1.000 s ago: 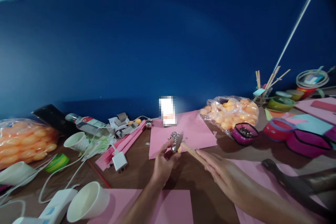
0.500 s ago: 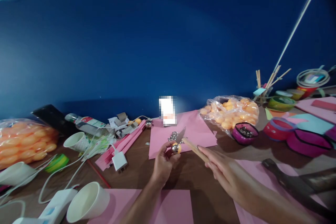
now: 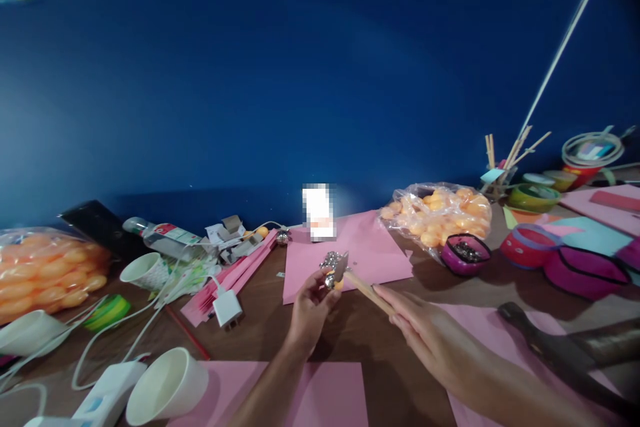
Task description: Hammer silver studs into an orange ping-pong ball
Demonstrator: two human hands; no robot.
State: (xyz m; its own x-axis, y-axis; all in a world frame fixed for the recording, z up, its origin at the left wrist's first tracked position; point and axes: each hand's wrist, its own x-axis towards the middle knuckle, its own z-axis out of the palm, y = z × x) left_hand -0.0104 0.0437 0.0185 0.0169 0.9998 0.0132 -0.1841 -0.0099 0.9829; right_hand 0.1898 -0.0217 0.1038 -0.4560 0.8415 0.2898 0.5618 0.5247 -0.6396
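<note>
Holding a small orange ball partly covered in silver-coloured metal [image 3: 329,282], the left hand [image 3: 306,312] has a narrow grip, set to the width of the ball, with fingers along its left and upper side and the thumb at its lower right. The ball is located above the near edge of a pink sheet [image 3: 370,243], its silver area facing left and its orange area facing right. The right hand [image 3: 419,325] has its grip closed on the wooden handle of a bladed tool [image 3: 371,293], with the fingers extended along the handle. The metal blade [image 3: 341,267] points away from the person and overlaps the upper right of the ball; whether the two touch cannot be determined. Just beyond the ball, a cluster of small silver pieces [image 3: 327,259] lies on the pink sheet. To the right of the sheet, a purple container [image 3: 456,268] holds more small metal pieces and stands in front of a clear bag of orange balls [image 3: 435,217]. A hammer [image 3: 543,339] lies at the right of the brown tabletop [image 3: 397,373]; a white cup [image 3: 194,380] is tipped at the near left.
</note>
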